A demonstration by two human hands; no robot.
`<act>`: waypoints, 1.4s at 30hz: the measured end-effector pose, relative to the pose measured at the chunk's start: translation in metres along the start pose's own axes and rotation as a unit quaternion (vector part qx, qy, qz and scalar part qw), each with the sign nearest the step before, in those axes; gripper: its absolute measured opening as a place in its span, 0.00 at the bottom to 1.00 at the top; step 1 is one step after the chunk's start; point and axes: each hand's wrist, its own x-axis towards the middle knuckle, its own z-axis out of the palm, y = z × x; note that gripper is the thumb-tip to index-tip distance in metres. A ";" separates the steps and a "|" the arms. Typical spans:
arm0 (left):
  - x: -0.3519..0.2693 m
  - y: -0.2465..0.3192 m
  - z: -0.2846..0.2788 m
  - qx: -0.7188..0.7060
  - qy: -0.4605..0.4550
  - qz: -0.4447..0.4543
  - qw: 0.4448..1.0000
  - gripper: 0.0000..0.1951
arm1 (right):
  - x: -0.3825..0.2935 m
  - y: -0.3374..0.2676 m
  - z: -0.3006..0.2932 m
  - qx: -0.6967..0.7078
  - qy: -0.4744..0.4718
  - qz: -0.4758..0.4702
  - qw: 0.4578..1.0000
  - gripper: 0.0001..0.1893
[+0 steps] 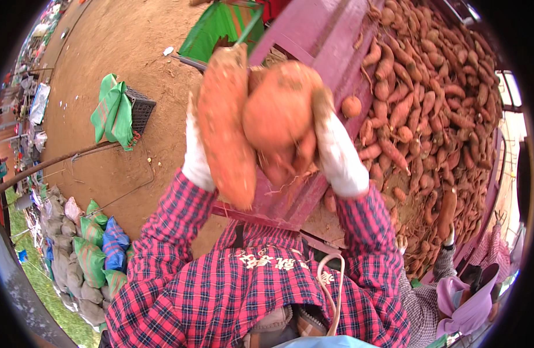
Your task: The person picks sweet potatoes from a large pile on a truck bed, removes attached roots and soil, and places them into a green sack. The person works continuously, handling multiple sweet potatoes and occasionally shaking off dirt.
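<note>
Several orange-skinned sweet potatoes are clasped in a bunch between my two gloved hands. A long sweet potato (225,130) lies along the inner side of my left hand (196,152), mostly covering its fingers. Beside it a large rounded sweet potato (280,106) rests against my right hand (338,150), with smaller ones beneath. Both gloves are white at the cuff and soiled with earth at the fingers. Under the bunch is the purple metal sorting table (288,204). An open green woven bag (197,41) stands just beyond my hands.
A large heap of sweet potatoes (432,100) covers the table's right side. At lower right a co-worker's sleeve (445,265) reaches towards it. A black plastic crate (141,109) with green bags (112,113) stands on the earth floor. Filled sacks (88,256) are stacked at lower left.
</note>
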 end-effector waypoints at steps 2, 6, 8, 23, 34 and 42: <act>0.041 0.033 -0.018 0.252 -0.012 0.133 0.958 0.29 | 0.073 -0.007 0.012 0.011 -0.075 -0.057 0.996 0.32; 0.117 0.074 -0.047 0.149 -0.012 0.101 0.984 0.30 | 0.191 -0.003 0.048 0.099 -0.053 0.019 0.993 0.25; 0.144 0.077 -0.063 0.012 0.046 -0.003 0.999 0.31 | 0.244 0.000 0.058 0.013 -0.022 0.101 0.995 0.29; -0.136 0.069 -0.073 -0.090 -0.039 -0.091 0.991 0.35 | -0.146 0.104 -0.034 0.004 0.252 0.127 0.959 0.18; -0.104 -0.103 0.014 0.085 -0.094 -0.331 0.935 0.36 | -0.187 0.174 -0.205 -0.575 0.539 0.115 0.605 0.47; -0.057 -0.255 0.058 0.256 -0.192 -0.348 0.881 0.33 | -0.153 0.238 -0.253 -0.365 0.530 0.311 0.700 0.65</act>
